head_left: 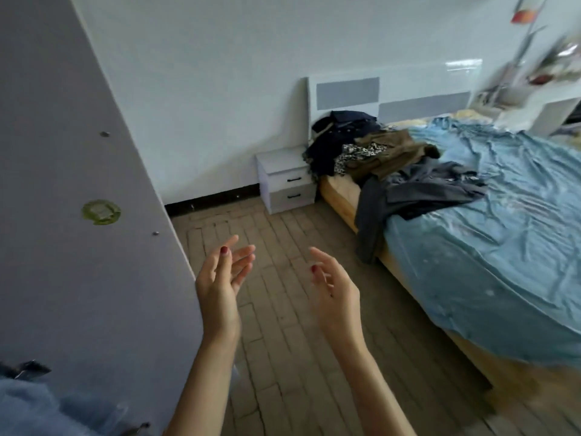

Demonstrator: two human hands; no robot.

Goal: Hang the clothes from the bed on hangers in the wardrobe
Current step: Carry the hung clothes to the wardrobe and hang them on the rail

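A heap of clothes lies at the head end of the bed [515, 234], which has a blue sheet. In the heap are a dark navy garment [339, 133], an olive-brown garment [390, 152], a black-and-white patterned piece [355, 154] and a grey garment [418, 193] that hangs over the bed's edge. My left hand [221, 278] and my right hand [333, 287] are held up over the floor, palms facing each other, fingers relaxed, holding nothing. The lilac wardrobe door [78, 215] stands at my left. A fuzzy blue garment [34, 410] shows at the bottom left corner.
A white and grey nightstand [286, 179] with two drawers stands between the wall and the bed. Wooden plank floor [283, 341] runs between the wardrobe and the bed. A white shelf with plants [534, 73] is at the far right.
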